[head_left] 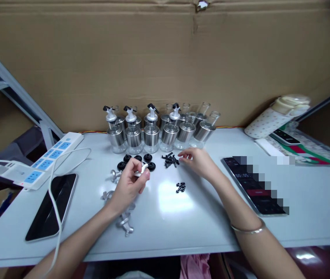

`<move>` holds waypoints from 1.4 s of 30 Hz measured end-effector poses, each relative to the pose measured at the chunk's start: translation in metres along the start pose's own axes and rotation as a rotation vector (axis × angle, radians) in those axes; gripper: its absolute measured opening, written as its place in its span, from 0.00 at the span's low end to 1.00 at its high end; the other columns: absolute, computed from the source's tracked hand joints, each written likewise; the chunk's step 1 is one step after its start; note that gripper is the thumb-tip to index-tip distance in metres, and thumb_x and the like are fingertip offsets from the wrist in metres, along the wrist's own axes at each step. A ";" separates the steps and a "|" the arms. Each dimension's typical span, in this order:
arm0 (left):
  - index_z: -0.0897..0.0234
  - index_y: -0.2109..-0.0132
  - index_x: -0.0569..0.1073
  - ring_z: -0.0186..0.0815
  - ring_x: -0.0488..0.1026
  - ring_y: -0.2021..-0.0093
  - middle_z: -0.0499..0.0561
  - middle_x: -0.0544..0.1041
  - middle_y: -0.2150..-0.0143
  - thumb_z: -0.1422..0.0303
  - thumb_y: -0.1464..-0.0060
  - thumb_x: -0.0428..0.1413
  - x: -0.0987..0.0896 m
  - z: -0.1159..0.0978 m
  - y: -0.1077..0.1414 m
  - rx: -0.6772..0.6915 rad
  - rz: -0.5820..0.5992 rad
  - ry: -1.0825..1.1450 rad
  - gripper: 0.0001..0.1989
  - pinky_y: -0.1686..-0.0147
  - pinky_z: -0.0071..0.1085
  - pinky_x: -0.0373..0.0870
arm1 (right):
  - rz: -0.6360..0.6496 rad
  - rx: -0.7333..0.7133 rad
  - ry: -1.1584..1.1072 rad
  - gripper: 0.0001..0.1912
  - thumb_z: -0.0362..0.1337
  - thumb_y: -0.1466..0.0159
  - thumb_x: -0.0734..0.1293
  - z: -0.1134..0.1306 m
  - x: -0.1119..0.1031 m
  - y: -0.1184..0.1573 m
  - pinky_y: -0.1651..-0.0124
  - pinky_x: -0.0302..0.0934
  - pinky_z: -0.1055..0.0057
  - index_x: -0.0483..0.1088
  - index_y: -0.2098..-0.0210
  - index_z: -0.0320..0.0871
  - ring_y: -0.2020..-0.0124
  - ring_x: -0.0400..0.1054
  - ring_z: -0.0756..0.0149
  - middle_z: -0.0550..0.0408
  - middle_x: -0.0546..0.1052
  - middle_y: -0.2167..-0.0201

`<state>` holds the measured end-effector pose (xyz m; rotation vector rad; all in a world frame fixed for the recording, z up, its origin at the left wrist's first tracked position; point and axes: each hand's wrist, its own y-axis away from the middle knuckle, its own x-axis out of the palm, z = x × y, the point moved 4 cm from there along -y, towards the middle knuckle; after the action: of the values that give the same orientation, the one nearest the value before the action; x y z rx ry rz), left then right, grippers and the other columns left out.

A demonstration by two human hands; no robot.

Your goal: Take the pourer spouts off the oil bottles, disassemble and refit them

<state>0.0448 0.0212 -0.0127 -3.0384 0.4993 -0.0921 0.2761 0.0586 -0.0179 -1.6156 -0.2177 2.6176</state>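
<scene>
My left hand (131, 180) is closed around a silver-white pourer spout (143, 168), its tip standing up between thumb and fingers. Several more silver pourer spouts (125, 223) lie below and partly behind that hand. Black round stoppers (147, 157) are grouped just beyond it. My right hand (195, 161) reaches to the right edge of a pile of small black levers (170, 160); its thumb and index finger look slightly apart, with nothing visible between them. Closer to me is a small cluster of black ring-like caps (180, 187).
Glass bottles with metal sleeves (151, 136) stand at the back, several topped with pourers. At left are a power strip (51, 159), a white cable and a dark phone (52, 207). At right lie a phone with a timer (253, 186) and a tilted dotted tumbler (269, 118).
</scene>
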 end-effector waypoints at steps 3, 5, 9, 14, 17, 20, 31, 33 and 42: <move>0.62 0.66 0.58 0.24 0.62 0.76 0.43 0.67 0.69 0.55 0.43 0.54 0.002 0.001 -0.002 0.014 0.040 0.022 0.17 0.75 0.24 0.58 | 0.027 0.006 0.039 0.07 0.33 0.42 0.67 0.004 0.006 0.001 0.65 0.59 0.69 0.78 0.66 0.42 0.69 0.70 0.61 0.50 0.79 0.69; 0.61 0.63 0.58 0.24 0.63 0.74 0.44 0.68 0.65 0.55 0.44 0.55 0.003 0.001 -0.003 0.017 0.047 0.066 0.16 0.73 0.24 0.59 | 0.044 0.026 0.054 0.07 0.34 0.41 0.67 0.004 0.010 0.002 0.65 0.58 0.68 0.78 0.66 0.40 0.69 0.70 0.61 0.48 0.79 0.69; 0.57 0.57 0.54 0.25 0.64 0.73 0.44 0.72 0.65 0.60 0.50 0.62 0.000 0.003 -0.004 -0.036 -0.014 0.129 0.24 0.72 0.24 0.59 | 0.061 0.042 0.045 0.05 0.32 0.42 0.67 0.005 0.013 0.002 0.68 0.57 0.70 0.76 0.71 0.41 0.71 0.69 0.63 0.50 0.78 0.72; 0.60 0.59 0.62 0.26 0.62 0.74 0.41 0.66 0.72 0.64 0.49 0.59 -0.011 0.004 -0.005 -0.070 -0.114 0.068 0.14 0.72 0.24 0.58 | 0.030 0.030 -0.087 0.04 0.32 0.43 0.66 0.010 0.005 0.003 0.67 0.59 0.70 0.72 0.74 0.42 0.72 0.69 0.64 0.53 0.77 0.76; 0.61 0.62 0.62 0.26 0.63 0.73 0.41 0.66 0.72 0.68 0.51 0.60 -0.010 0.001 -0.006 -0.017 -0.086 0.005 0.13 0.70 0.24 0.59 | -0.047 -0.004 -0.409 0.05 0.35 0.43 0.66 0.019 0.000 0.005 0.65 0.62 0.69 0.68 0.75 0.42 0.72 0.70 0.65 0.53 0.77 0.73; 0.63 0.63 0.65 0.28 0.63 0.71 0.43 0.66 0.70 0.66 0.50 0.59 -0.008 0.001 -0.008 0.007 -0.071 -0.037 0.10 0.68 0.25 0.61 | -0.124 -0.069 -0.697 0.08 0.38 0.45 0.67 0.035 -0.001 0.013 0.66 0.65 0.69 0.64 0.75 0.43 0.71 0.70 0.66 0.52 0.77 0.71; 0.56 0.48 0.61 0.31 0.74 0.60 0.42 0.65 0.65 0.70 0.55 0.63 -0.006 0.009 -0.009 -0.009 -0.026 0.050 0.29 0.55 0.30 0.68 | -0.183 -0.369 -0.511 0.07 0.31 0.42 0.62 0.077 0.005 0.037 0.72 0.59 0.76 0.60 0.76 0.44 0.76 0.63 0.72 0.58 0.71 0.78; 0.56 0.46 0.61 0.31 0.73 0.60 0.42 0.63 0.65 0.71 0.56 0.63 -0.005 0.009 -0.009 -0.005 -0.008 0.036 0.30 0.55 0.31 0.69 | -0.206 -0.396 -0.481 0.08 0.31 0.42 0.62 0.078 0.005 0.038 0.73 0.60 0.76 0.60 0.76 0.45 0.76 0.64 0.72 0.58 0.71 0.78; 0.54 0.41 0.61 0.30 0.71 0.61 0.43 0.63 0.64 0.72 0.57 0.64 -0.006 0.015 -0.009 0.002 0.024 0.031 0.36 0.53 0.31 0.67 | -0.330 -0.465 -0.445 0.08 0.29 0.40 0.62 0.081 0.001 0.042 0.72 0.62 0.76 0.60 0.74 0.45 0.77 0.65 0.72 0.59 0.70 0.78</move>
<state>0.0431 0.0324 -0.0277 -3.0324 0.5370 -0.1395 0.2043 0.0098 0.0111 -0.9256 -1.0784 2.7349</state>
